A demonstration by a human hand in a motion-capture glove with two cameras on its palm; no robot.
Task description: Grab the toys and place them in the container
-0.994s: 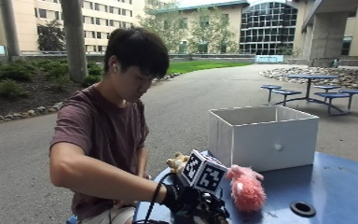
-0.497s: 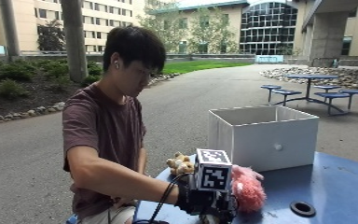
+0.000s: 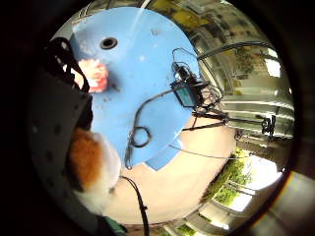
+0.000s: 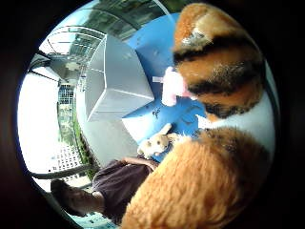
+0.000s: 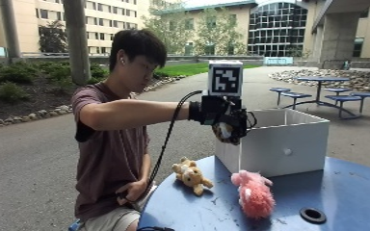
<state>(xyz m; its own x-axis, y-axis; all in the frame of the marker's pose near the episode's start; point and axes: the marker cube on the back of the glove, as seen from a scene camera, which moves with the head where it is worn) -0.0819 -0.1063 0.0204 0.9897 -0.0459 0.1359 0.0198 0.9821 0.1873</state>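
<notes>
Carrying an orange, black and white striped plush toy (image 5: 226, 131) at chest height, the gloved right hand (image 5: 218, 114) has its fingers curled round it. The toy hangs just at the near rim of the white container (image 5: 281, 144), not yet over the opening.

- Thumb side palm view: striped fur fills most of the frame, close to the palm; container beyond it on the blue table (image 5: 339, 192).
- Two toys lie on the table: a pink fluffy one (image 5: 254, 192) in front of the container, a small tan bear (image 5: 190, 174) nearer the person. They lie apart, neither touching the container.
- Bare hand low at the person's lap, idle.

Judgement on the step: bring the hand further across so the whole toy sits above the opening before letting go. Released at the rim, the soft body would likely drape over the wall or tumble outside. Lowering it a little inside first should help. Pink toy looks the nearest next pick.
</notes>
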